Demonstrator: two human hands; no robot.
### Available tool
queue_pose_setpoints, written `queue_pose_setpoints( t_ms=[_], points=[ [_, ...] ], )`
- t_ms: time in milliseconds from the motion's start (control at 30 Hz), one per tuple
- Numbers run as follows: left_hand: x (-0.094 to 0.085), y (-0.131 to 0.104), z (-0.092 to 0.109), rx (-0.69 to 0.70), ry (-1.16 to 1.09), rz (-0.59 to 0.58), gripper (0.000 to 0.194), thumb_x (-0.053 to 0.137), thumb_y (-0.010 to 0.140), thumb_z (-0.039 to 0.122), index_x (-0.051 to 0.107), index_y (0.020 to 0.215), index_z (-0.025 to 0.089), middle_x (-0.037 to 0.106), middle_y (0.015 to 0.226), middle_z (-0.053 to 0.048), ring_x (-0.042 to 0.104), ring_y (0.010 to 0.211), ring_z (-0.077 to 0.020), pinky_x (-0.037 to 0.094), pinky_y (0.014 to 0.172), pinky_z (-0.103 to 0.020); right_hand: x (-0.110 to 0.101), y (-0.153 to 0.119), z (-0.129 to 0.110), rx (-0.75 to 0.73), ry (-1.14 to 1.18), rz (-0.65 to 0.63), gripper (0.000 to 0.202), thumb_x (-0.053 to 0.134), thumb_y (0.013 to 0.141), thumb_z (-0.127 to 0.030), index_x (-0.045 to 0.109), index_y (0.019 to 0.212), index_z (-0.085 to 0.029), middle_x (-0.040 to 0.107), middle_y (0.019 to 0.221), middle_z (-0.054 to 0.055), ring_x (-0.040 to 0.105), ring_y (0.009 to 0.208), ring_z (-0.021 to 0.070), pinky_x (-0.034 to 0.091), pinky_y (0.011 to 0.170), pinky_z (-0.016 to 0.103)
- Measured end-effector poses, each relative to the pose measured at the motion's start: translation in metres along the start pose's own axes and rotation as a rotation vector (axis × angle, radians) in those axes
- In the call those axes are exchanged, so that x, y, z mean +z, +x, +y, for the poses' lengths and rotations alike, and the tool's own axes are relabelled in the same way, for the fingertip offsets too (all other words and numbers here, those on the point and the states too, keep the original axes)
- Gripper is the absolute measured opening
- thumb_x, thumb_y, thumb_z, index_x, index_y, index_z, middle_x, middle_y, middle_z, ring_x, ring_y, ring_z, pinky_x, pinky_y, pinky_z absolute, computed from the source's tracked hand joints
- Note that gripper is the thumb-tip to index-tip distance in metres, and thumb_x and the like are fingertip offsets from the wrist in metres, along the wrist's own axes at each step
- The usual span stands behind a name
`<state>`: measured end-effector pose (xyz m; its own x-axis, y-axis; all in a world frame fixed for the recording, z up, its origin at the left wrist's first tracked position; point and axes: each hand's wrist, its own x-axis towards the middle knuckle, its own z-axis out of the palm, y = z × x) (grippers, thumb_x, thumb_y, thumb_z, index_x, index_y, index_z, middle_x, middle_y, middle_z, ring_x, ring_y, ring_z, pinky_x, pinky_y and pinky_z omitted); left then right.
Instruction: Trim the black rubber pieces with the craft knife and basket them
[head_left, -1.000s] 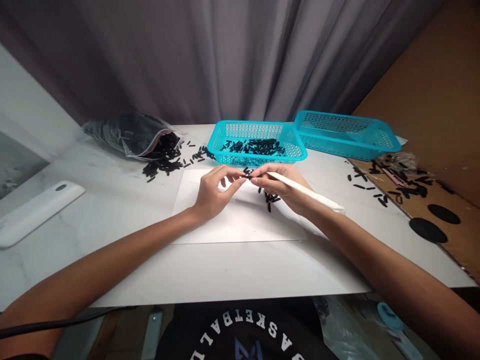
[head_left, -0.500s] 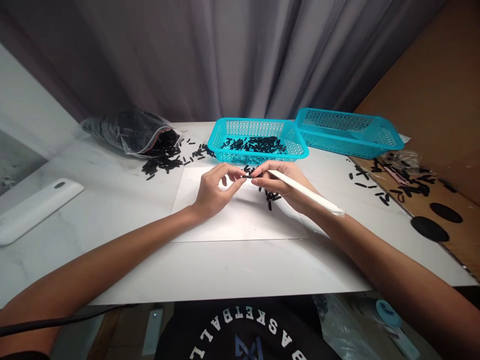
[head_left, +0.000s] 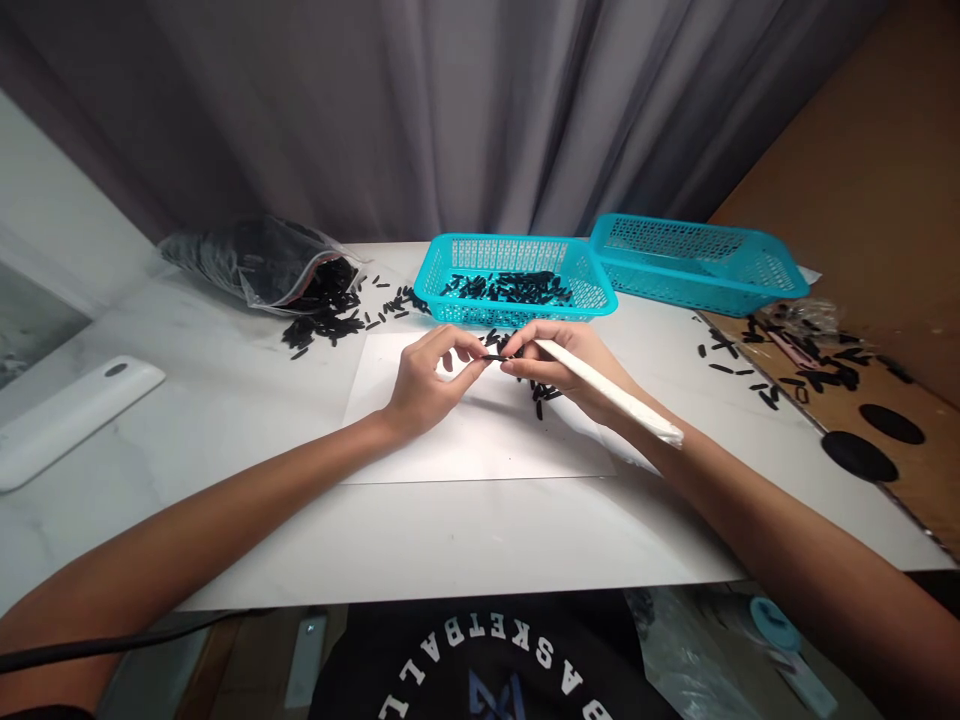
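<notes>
Over a white sheet (head_left: 450,440), my left hand (head_left: 433,378) and my right hand (head_left: 564,362) meet. Between their fingertips is a small slim black piece (head_left: 494,358), pinched at its left end by the left and at its right end by the right. A long white stick (head_left: 615,392) also sits in my right hand, lying back along the wrist. Loose black pieces (head_left: 541,394) lie on the sheet beneath and beside my right hand. Just behind the hands stands a turquoise basket (head_left: 517,242) holding many more such pieces.
A second turquoise basket (head_left: 697,290) stands at the back right. An open plastic bag (head_left: 247,262) spills black pieces at the left. A white device (head_left: 82,420) lies nearer on the left. On the brown board (head_left: 926,475) at right are black discs (head_left: 859,457) and scattered pieces.
The black piece shows more between the fingertips, which are slightly farther apart. The white stick's rear end has dipped and turned a little. Otherwise the hands stay in place.
</notes>
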<state>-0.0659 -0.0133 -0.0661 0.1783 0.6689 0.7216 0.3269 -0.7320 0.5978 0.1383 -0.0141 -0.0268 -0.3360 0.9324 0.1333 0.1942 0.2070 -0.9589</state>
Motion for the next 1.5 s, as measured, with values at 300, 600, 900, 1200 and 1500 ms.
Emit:
queue_pose_setpoints(
  t_ms=[300,600,900,1200,1500],
  points=[
    [0.000,0.001,-0.001,0.058,0.034,0.016,0.008,0.074,0.087,0.017,0.069,0.081,0.020,0.071,0.077,-0.001,0.063,0.074,-0.0138,0.044,0.058,-0.026,-0.002,0.000,-0.007,-0.006,-0.148,-0.018,0.033,0.084,0.075,-0.047,0.073,0.086,-0.017,0.044,0.055,-0.007,0.035,0.052,0.0092,0.026,0.053,0.027],
    [0.001,0.001,-0.009,-0.037,0.182,-0.046,0.032,0.064,0.076,-0.003,0.062,0.098,0.020,0.070,0.095,-0.002,0.062,0.085,-0.0161,0.049,0.067,-0.027,-0.005,0.001,-0.007,-0.129,-0.269,0.042,0.026,0.078,0.082,-0.043,0.072,0.086,-0.018,0.046,0.056,-0.005,0.037,0.053,0.0107,0.030,0.055,0.028],
    [0.003,-0.002,-0.020,0.090,0.315,-0.122,0.054,0.040,0.064,-0.011,0.061,0.104,0.019,0.068,0.098,-0.005,0.063,0.086,-0.0178,0.052,0.070,-0.029,-0.042,0.065,-0.031,0.012,0.249,0.368,0.026,0.087,0.070,-0.035,0.071,0.083,-0.018,0.044,0.056,-0.005,0.032,0.052,0.0095,0.022,0.051,0.027],
    [-0.005,-0.013,-0.007,0.547,0.480,-0.425,0.015,0.055,0.075,0.010,0.053,0.063,0.019,0.060,0.063,-0.003,0.054,0.062,-0.0172,0.038,0.061,-0.033,0.022,0.018,0.005,0.136,0.420,0.102,0.036,0.083,0.068,-0.034,0.071,0.099,-0.021,0.071,0.087,0.006,0.064,0.075,0.0157,0.050,0.063,0.026],
    [-0.006,-0.010,-0.017,0.326,0.550,-0.206,0.031,0.075,0.085,0.033,0.060,0.107,0.017,0.072,0.100,-0.007,0.067,0.091,-0.0243,0.053,0.078,-0.036,0.027,0.017,0.028,0.049,0.376,0.030,0.030,0.088,0.061,-0.031,0.074,0.086,-0.022,0.075,0.095,0.006,0.069,0.093,0.0252,0.053,0.089,0.040]
  ],
)
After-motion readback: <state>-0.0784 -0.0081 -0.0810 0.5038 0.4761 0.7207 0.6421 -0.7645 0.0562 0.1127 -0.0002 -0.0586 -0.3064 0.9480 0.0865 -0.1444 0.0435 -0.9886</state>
